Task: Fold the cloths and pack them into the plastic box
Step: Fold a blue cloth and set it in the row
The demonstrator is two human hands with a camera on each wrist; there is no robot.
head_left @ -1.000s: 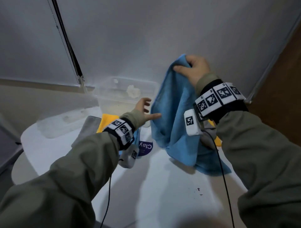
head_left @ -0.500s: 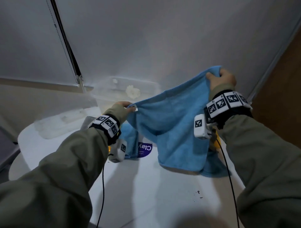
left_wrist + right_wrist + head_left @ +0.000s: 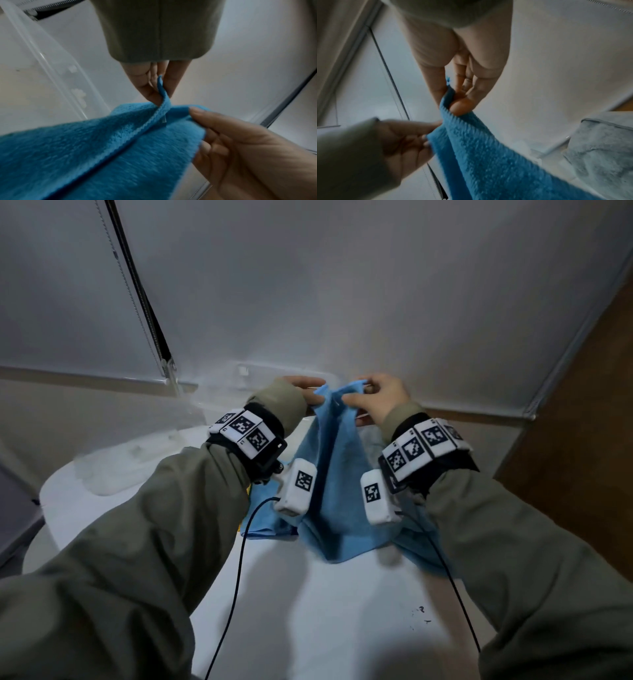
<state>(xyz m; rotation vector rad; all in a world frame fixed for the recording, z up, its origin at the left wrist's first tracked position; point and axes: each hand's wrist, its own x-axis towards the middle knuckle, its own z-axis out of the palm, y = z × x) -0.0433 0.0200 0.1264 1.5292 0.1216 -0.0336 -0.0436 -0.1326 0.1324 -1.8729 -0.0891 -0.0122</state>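
Note:
A blue cloth hangs doubled between my hands, above the white table; its lower edge rests on the table. My left hand pinches one top corner and my right hand pinches the other, the two corners held together. In the left wrist view the left hand pinches the hemmed corner of the cloth. In the right wrist view the right hand pinches the cloth between thumb and fingers. The clear plastic box stands just behind my hands.
A clear lid lies on the table's left side. A second blue cloth and a sliver of yellow cloth lie under my left wrist. A grey cloth lies to the right. A wall stands close behind the box.
My left hand took the cloth's free corner and spread it wide with the right. Both hands have since come together, so the cloth now hangs folded in half.

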